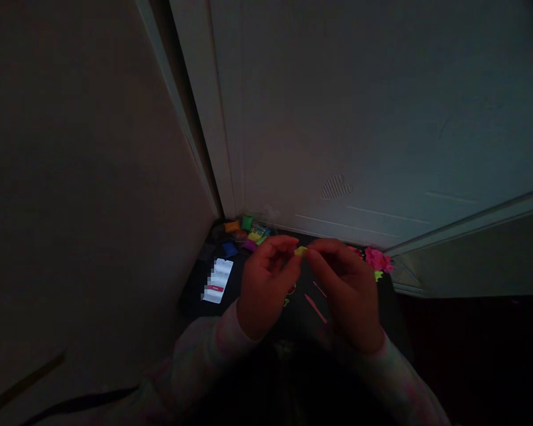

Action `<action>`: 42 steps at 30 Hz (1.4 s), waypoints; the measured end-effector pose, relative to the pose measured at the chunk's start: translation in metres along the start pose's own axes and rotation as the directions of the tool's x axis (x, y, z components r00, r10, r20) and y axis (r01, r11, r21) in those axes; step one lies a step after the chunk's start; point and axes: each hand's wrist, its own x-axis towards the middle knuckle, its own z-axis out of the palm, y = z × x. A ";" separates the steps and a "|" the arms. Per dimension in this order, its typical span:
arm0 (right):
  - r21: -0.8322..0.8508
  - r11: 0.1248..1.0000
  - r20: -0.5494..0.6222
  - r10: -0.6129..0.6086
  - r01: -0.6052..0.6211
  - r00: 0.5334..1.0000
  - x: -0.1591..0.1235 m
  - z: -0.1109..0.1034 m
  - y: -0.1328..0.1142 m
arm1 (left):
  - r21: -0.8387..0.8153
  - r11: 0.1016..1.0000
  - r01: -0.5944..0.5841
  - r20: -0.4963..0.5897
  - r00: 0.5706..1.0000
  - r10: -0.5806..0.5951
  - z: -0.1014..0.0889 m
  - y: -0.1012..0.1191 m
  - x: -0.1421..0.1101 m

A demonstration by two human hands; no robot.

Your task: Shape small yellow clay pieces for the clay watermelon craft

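Yellow piece (301, 251), fingertip-held (left hand (266, 287), right hand (354, 296)).

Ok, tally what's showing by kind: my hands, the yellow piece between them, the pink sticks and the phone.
Left hand and right hand: 2
Yellow piece: 1
Pink sticks: 2
Phone: 1
Total: 6

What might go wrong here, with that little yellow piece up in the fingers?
The small yellow piece might slip, since only the fingertips of the left hand and right hand seem to hold it.
The longer pink tool lies close by the right hand in view, so a lowered hand might knock it.
The dim light could hide small slips.
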 end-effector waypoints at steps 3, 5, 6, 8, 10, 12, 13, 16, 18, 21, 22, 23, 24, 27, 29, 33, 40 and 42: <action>-0.005 1.000 -0.002 0.006 -0.006 1.000 0.000 -0.001 0.001 | 0.034 0.999 0.001 0.048 0.999 -0.002 -0.003 0.002 0.002; 0.002 1.000 0.005 0.016 -0.016 1.000 0.000 -0.001 0.001 | 0.082 0.996 -0.016 0.057 0.998 0.012 -0.005 0.004 0.004; 0.004 1.000 0.009 0.023 -0.023 1.000 0.000 -0.001 0.001 | 0.111 0.993 -0.032 0.061 0.998 0.025 -0.006 0.004 0.005; 0.010 0.999 0.009 0.049 -0.049 0.999 -0.001 -0.001 0.000 | 0.157 0.986 -0.062 0.075 0.996 0.050 -0.007 0.005 0.006; 0.023 0.997 -0.002 0.080 -0.080 0.997 -0.001 -0.001 0.000 | 0.179 0.980 -0.085 0.090 0.994 0.069 -0.008 0.006 0.007; 0.048 0.994 -0.003 0.097 -0.096 0.995 -0.001 -0.001 0.000 | 0.192 0.977 -0.094 0.093 0.993 0.077 -0.009 0.007 0.007; 0.058 0.994 0.001 0.096 -0.096 0.995 -0.001 -0.002 -0.001 | 0.198 0.976 -0.094 0.090 0.993 0.077 -0.009 0.007 0.006; 0.045 0.995 0.032 0.086 -0.087 0.996 0.000 -0.002 -0.001 | 0.201 0.976 -0.085 0.084 0.994 0.069 -0.009 0.008 0.006; 0.026 0.996 0.044 0.088 -0.089 0.995 0.001 -0.002 -0.001 | 0.193 0.978 -0.076 0.082 0.995 0.061 -0.010 0.009 0.006; 0.038 0.995 0.039 0.092 -0.094 0.995 0.001 -0.001 -0.001 | 0.181 0.981 -0.067 0.090 0.995 0.052 -0.010 0.010 0.005; 0.050 0.994 0.034 0.097 -0.098 0.995 0.001 -0.001 -0.001 | 0.175 0.983 -0.064 0.095 0.994 0.048 -0.009 0.011 0.004; 0.063 0.992 0.028 0.106 -0.108 0.994 0.001 0.000 -0.001 | 0.167 0.984 -0.062 0.100 0.994 0.045 -0.009 0.011 0.004; 0.077 0.990 0.022 0.116 -0.118 0.993 0.001 0.000 -0.001 | 0.158 0.986 -0.060 0.104 0.994 0.044 -0.009 0.011 0.004; 0.112 0.985 0.009 0.133 -0.133 0.991 0.000 0.001 0.000 | 0.147 0.988 -0.050 0.115 0.993 0.034 -0.009 0.011 0.003; 0.123 0.984 0.006 0.131 -0.131 0.991 0.000 0.000 0.000 | 0.164 0.985 -0.047 0.113 0.993 0.029 -0.010 0.010 0.004; 0.124 0.983 0.005 0.133 -0.133 0.991 0.000 0.000 0.000 | 0.203 0.978 -0.042 0.101 0.995 0.022 -0.010 0.008 0.005; 0.155 0.977 -0.035 0.152 -0.145 0.988 0.000 0.001 0.003 | 0.097 0.995 0.010 0.114 0.993 -0.021 -0.010 0.010 0.006; 0.155 0.978 -0.050 0.149 -0.139 0.988 0.001 0.001 0.003 | 0.097 0.995 0.007 0.123 0.992 -0.019 -0.010 0.010 0.006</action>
